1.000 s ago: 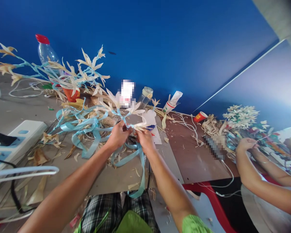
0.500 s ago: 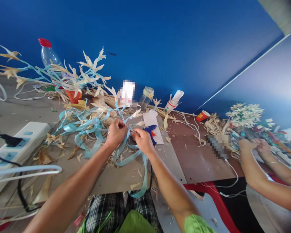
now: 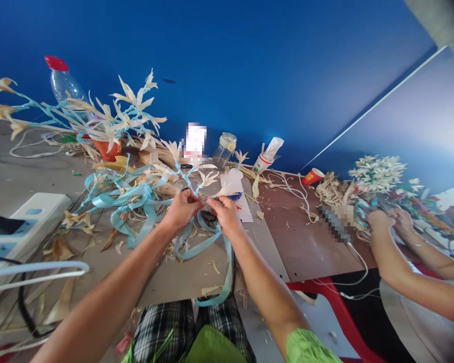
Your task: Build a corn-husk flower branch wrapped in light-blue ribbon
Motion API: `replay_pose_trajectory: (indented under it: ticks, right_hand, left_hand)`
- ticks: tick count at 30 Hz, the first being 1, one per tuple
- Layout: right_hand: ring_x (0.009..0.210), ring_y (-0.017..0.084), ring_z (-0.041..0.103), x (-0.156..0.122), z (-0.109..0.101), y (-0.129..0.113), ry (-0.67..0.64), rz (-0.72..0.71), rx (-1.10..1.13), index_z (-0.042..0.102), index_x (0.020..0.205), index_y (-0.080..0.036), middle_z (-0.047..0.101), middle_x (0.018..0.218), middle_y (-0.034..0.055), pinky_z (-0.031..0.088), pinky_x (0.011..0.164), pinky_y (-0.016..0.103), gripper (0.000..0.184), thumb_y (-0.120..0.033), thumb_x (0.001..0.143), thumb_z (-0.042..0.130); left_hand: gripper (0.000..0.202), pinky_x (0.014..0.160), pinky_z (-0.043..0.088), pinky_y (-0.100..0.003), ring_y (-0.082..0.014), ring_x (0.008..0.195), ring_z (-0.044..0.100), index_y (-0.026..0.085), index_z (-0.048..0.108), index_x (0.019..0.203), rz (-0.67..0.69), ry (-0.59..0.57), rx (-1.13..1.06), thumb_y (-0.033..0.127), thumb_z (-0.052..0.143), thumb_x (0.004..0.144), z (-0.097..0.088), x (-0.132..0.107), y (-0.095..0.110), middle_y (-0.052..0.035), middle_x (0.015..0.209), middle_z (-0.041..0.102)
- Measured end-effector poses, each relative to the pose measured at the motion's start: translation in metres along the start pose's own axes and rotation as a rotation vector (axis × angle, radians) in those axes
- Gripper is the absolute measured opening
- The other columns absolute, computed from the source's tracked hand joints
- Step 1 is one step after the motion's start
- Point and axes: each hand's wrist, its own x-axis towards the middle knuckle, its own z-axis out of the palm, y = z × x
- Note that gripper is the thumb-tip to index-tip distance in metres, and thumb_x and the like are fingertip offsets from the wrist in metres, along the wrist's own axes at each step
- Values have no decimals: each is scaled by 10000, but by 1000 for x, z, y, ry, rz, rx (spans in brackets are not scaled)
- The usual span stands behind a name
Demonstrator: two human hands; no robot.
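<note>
My left hand (image 3: 184,207) pinches the base of a branch (image 3: 189,176) of pale husk flowers, its stems wrapped in light blue ribbon. Close beside it, my right hand (image 3: 226,214) has thumb and fingers pressed together at the same spot. A pale flower (image 3: 225,190) sticks out just above the right fingers. What exactly lies between those fingertips is too small to make out. Loose blue ribbon (image 3: 228,275) loops below both hands and hangs over the table's front edge. More ribbon (image 3: 146,201) lies coiled to the left among husk flowers.
Husk flowers stand in a red cup (image 3: 108,148), near a red-capped bottle (image 3: 65,85). A power strip (image 3: 34,214) lies left. Behind my hands are a glass jar (image 3: 225,148) and a tissue-filled cup (image 3: 263,164). Another person's hands (image 3: 389,222) work at right. Scraps litter the table.
The whole view has shifted slightly. My hands stay together at the branch base, their fingertips moved a little. A pale flower now shows above my right fingers.
</note>
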Motion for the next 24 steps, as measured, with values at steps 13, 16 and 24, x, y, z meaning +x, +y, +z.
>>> replay_pose_trajectory:
  ticks: [13, 16, 24]
  right_hand:
    - [429, 54, 356, -9, 6, -14, 15, 148, 305, 543, 606, -179, 446, 483, -77, 294, 459, 216, 255, -368, 598, 715]
    - [411, 51, 342, -9, 7, -13, 6, 175, 330, 502, 581, -184, 413, 455, -86, 304, 457, 216, 288, -372, 598, 719]
    - [405, 51, 321, -3, 3, -9, -9, 138, 313, 480, 573, -190, 392, 441, -92, 267, 432, 211, 279, -360, 598, 699]
  left_hand:
    - [276, 458, 279, -198, -57, 449, 429, 141, 534, 636, -205, -75, -282, 183, 771, 501, -1, -7, 16, 26, 542, 541]
    - [232, 459, 288, -207, -65, 454, 433, 137, 548, 629, -147, -69, -229, 185, 748, 523, -1, -6, 12, 20, 547, 542]
    - [89, 542, 368, -230, -105, 559, 485, 146, 582, 667, 213, 94, 246, 205, 639, 633, 8, -12, 13, 16, 622, 582]
